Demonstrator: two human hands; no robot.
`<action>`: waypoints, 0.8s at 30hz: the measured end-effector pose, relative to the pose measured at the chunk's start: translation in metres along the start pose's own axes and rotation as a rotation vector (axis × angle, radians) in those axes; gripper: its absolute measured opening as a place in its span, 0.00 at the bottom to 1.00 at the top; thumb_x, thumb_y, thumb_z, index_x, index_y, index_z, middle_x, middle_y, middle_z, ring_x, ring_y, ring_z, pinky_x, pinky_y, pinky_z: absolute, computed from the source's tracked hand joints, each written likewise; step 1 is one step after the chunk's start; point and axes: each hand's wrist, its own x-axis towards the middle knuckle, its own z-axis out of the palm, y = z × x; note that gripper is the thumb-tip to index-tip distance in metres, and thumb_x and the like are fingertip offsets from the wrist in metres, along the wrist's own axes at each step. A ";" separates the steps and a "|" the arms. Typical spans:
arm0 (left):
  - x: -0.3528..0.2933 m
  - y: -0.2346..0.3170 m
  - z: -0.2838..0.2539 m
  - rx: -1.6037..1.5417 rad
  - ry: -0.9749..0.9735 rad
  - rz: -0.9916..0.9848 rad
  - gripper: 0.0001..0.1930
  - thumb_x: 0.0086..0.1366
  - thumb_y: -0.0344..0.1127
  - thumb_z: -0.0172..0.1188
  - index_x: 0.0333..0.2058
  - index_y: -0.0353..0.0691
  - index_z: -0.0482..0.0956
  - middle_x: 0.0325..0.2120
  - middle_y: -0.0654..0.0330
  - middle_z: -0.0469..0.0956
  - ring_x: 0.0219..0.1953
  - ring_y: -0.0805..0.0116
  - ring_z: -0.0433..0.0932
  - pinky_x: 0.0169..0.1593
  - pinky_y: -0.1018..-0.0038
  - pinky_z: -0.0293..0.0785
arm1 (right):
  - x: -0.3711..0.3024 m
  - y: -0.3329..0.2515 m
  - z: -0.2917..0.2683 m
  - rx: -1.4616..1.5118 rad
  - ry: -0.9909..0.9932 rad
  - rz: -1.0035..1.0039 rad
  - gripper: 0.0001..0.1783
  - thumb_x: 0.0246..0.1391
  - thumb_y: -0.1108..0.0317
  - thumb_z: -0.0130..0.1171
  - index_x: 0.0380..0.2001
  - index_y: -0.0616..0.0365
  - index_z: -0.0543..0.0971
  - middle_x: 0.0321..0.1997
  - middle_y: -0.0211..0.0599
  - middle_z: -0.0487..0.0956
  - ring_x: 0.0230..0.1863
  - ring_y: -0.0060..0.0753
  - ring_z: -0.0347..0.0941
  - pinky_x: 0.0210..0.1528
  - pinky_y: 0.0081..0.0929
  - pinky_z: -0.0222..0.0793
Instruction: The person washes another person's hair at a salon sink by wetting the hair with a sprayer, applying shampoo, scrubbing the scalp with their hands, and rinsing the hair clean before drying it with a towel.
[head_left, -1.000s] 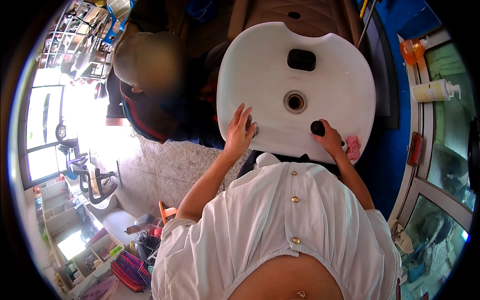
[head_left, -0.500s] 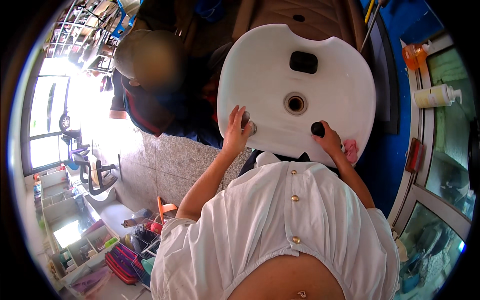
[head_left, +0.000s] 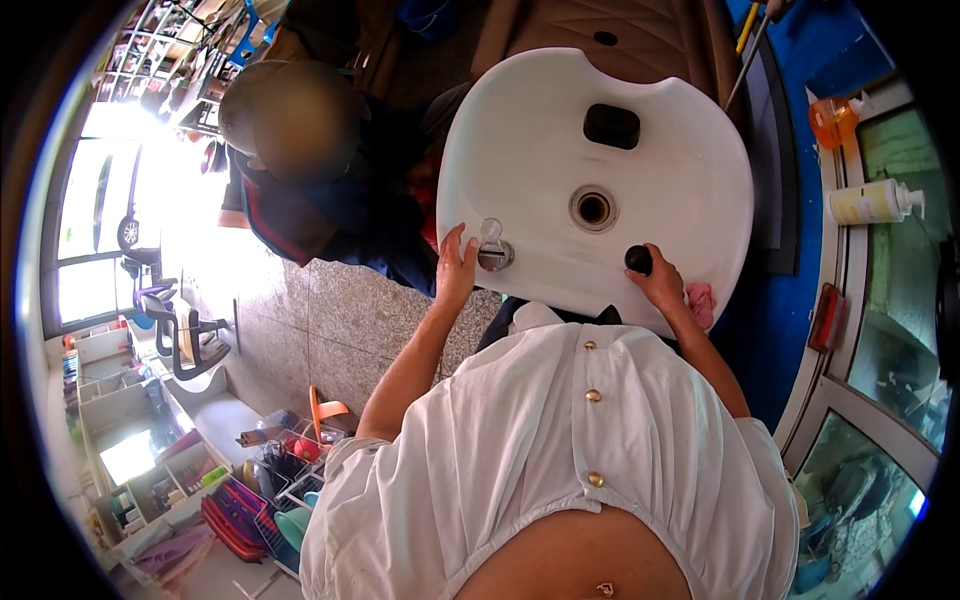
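Note:
In front of me is a white shampoo basin (head_left: 690,170), with a round metal drain (head_left: 594,209) and a black pad (head_left: 611,126) inside it. On its near left rim stands a tap (head_left: 495,254) with a clear, rounded handle. My left hand (head_left: 456,268) is upright just left of the tap, fingers stretched and holding nothing. At the near right rim, my right hand (head_left: 661,283) grips a black, round-ended spray head (head_left: 638,260); its lower part is hidden by the fingers. No water can be made out.
A person (head_left: 330,205) in dark clothing is close by the basin's left side. Pink cloth (head_left: 700,303) lies on the right rim. Pump bottles, one orange (head_left: 834,122) and one cream (head_left: 874,203), stand at the right. Baskets (head_left: 285,470) and a shelf unit (head_left: 130,440) fill the lower left.
My left hand has shifted left, off the tap, whose handle now shows. The right hand keeps its hold on the spray head. The person's head has moved slightly left.

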 end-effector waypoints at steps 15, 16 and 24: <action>-0.003 -0.009 -0.005 0.100 0.103 0.046 0.20 0.65 0.41 0.50 0.53 0.40 0.68 0.55 0.43 0.64 0.57 0.48 0.65 0.58 0.62 0.62 | 0.000 0.001 -0.001 0.036 -0.006 -0.023 0.35 0.42 0.51 0.65 0.53 0.49 0.66 0.38 0.50 0.79 0.41 0.54 0.76 0.41 0.44 0.71; -0.003 -0.013 -0.005 0.116 0.120 0.038 0.20 0.64 0.40 0.51 0.53 0.39 0.68 0.56 0.43 0.63 0.57 0.47 0.64 0.59 0.62 0.61 | 0.000 -0.001 -0.002 0.035 -0.011 -0.019 0.35 0.42 0.51 0.65 0.53 0.49 0.66 0.38 0.50 0.79 0.41 0.54 0.76 0.41 0.44 0.71; -0.010 -0.031 -0.002 0.097 0.058 -0.081 0.21 0.63 0.39 0.53 0.53 0.39 0.68 0.59 0.42 0.58 0.60 0.46 0.60 0.61 0.62 0.59 | 0.001 -0.001 -0.002 0.020 -0.024 0.001 0.35 0.42 0.51 0.65 0.53 0.48 0.66 0.39 0.50 0.79 0.42 0.55 0.75 0.43 0.45 0.70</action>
